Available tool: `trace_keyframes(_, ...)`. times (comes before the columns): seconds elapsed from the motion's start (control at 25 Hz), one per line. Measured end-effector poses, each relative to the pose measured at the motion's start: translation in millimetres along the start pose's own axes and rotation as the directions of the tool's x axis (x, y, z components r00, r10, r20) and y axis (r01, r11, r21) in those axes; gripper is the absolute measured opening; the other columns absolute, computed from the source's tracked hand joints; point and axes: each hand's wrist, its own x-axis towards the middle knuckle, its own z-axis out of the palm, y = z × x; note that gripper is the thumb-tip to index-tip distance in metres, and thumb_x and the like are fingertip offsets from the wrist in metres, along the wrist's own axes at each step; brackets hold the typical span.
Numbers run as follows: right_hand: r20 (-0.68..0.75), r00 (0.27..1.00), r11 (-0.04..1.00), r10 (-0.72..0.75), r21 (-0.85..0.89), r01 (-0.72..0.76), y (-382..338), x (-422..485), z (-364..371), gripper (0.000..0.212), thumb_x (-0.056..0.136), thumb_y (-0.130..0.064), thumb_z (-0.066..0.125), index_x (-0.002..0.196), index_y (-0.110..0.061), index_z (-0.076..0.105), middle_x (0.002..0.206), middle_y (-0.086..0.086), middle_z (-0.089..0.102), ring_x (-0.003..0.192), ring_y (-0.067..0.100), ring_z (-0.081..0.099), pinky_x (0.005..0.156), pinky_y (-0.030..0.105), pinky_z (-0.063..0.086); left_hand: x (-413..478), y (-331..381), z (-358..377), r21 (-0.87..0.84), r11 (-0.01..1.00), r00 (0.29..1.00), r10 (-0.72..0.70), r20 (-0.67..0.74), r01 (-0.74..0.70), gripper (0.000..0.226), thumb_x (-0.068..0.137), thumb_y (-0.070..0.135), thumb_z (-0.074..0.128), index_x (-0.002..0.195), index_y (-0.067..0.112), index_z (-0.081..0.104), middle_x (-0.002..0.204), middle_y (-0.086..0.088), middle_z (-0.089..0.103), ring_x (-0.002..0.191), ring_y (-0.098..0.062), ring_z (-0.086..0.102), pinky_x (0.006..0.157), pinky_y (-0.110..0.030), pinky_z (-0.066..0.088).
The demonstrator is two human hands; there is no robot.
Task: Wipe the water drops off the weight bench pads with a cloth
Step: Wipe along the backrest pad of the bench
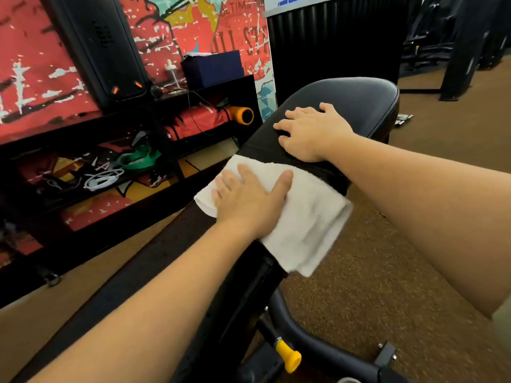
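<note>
White cloth (301, 217) lies draped over the black bench pad (354, 95), with the left hand (249, 200) pressing flat on it, fingers straight, while the right hand (312, 131) rests open on the bare pad just beyond.

I have the left hand (249, 201) laid palm down, fingers straight and close together, thumb spread wide to the right. Its bare forearm runs up from the lower left corner, and the wrist is nearly straight. The right hand (312, 132) lies farther out and a little to the right, also palm down, its fingers slightly spread and, I think, bent at the tips, though blur makes that hard to judge; its forearm comes in from the right edge, apart from the left hand.
</note>
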Motion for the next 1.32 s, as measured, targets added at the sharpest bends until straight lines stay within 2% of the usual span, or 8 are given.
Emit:
trace_keyframes(0.16, 0.006, 1.0, 1.0, -0.001, 0.0, 0.001, 1.2, -1.7, 0.7, 0.054, 0.107, -0.047, 0.021, 0.159, -0.034, 0.029, 0.17, 0.004, 0.02, 0.156, 0.027, 0.016, 0.124, 0.058, 0.006, -47.9, -14.7, 5.5, 0.031, 0.975, 0.973, 0.215, 0.08, -0.218, 0.116, 0.082, 0.091, 0.018, 0.166, 0.019, -0.015, 0.173, -0.014, -0.019, 0.16, -0.028, -0.021, 0.129, -0.046, -0.009)
trace_keyframes(0.28, 0.013, 1.0, 1.0, -0.009, -0.001, 0.009, 1.0, -0.3, -0.4, 0.054, 0.107, -0.047, 0.022, 0.159, -0.034, 0.028, 0.17, 0.004, 0.02, 0.156, 0.027, 0.017, 0.124, 0.059, 0.006, 5.9, -18.7, -4.6, 0.084, 0.991, 0.994, 0.1, 0.047, -0.103, 0.108, 0.091, 0.085, 0.027, 0.167, 0.015, -0.006, 0.174, -0.02, -0.007, 0.161, -0.037, -0.008, 0.13, -0.051, 0.0)
trace_keyframes(0.4, 0.038, 0.999, 1.0, -0.004, -0.006, 0.004, 1.2, -1.1, -3.1, 0.054, 0.106, -0.047, 0.024, 0.159, -0.034, 0.029, 0.17, 0.004, 0.021, 0.155, 0.028, 0.018, 0.123, 0.06, 0.007, 64.7, -15.8, -12.8, 0.117, 0.992, 0.999, -0.035, -0.018, 0.037, 0.078, 0.103, 0.056, 0.045, 0.163, 0.013, 0.019, 0.163, -0.024, 0.031, 0.152, -0.042, 0.027, 0.124, -0.056, 0.018)
trace_keyframes(0.48, 0.036, 0.999, 1.0, -0.003, -0.017, 0.004, 0.9, -2.7, -3.8, 0.054, 0.106, -0.046, 0.025, 0.159, -0.032, 0.029, 0.169, 0.005, 0.023, 0.155, 0.029, 0.021, 0.123, 0.06, 0.008, 72.4, -12.0, -16.1, 0.043, 0.991, 0.992, -0.126, -0.02, 0.126, 0.088, 0.095, 0.076, 0.042, 0.16, 0.018, 0.029, 0.16, -0.018, 0.041, 0.148, -0.038, 0.036, 0.121, -0.054, 0.022)
trace_keyframes(0.72, 0.019, 1.0, 1.0, 0.0, 0.007, -0.001, 0.4, -3.1, -1.7, 0.055, 0.106, -0.048, 0.022, 0.159, -0.034, 0.03, 0.169, 0.005, 0.022, 0.156, 0.029, 0.018, 0.124, 0.06, 0.006, -54.1, -0.2, 13.4, 0.074, 0.977, 0.978, 0.197, 0.069, -0.202, 0.129, 0.075, 0.099, 0.027, 0.166, 0.017, -0.013, 0.173, -0.019, -0.014, 0.16, -0.035, -0.016, 0.128, -0.051, -0.006)
trace_keyframes(0.96, 0.023, 1.0, 1.0, -0.008, 0.01, 0.008, -0.9, -1.8, -0.7, 0.055, 0.107, -0.048, 0.022, 0.159, -0.034, 0.029, 0.17, 0.004, 0.02, 0.156, 0.028, 0.017, 0.124, 0.06, 0.005, -18.6, 0.1, -2.1, 0.021, 0.987, 0.985, 0.155, 0.078, -0.157, 0.131, 0.07, 0.103, 0.018, 0.167, 0.019, -0.006, 0.174, -0.019, -0.006, 0.161, -0.037, -0.009, 0.128, -0.055, -0.001)
trace_keyframes(1.16, 0.043, 0.999, 0.999, 0.005, 0.033, -0.007, 2.4, -3.4, -6.0, 0.052, 0.107, -0.045, 0.026, 0.157, -0.035, 0.034, 0.168, 0.003, 0.025, 0.154, 0.028, 0.021, 0.122, 0.06, 0.006, 149.5, -37.8, 2.2, 0.141, 0.989, 0.999, 0.046, -0.004, -0.045, 0.058, 0.106, 0.036, 0.048, 0.155, 0.01, 0.031, 0.153, -0.021, 0.043, 0.14, -0.041, 0.042, 0.115, -0.053, 0.036)
trace_keyframes(1.32, -0.055, 0.997, 0.964, 0.059, 0.263, -0.043, 0.8, -3.4, -6.6, 0.048, 0.107, -0.038, 0.024, 0.151, -0.037, 0.043, 0.158, 0.002, 0.045, 0.143, 0.029, 0.04, 0.122, 0.057, 0.012, 169.2, -24.4, -3.2, 0.082, 0.996, 0.998, 0.034, 0.052, -0.038, 0.059, 0.103, 0.043, 0.052, 0.15, 0.011, 0.035, 0.147, -0.019, 0.05, 0.132, -0.042, 0.051, 0.112, -0.056, 0.042)
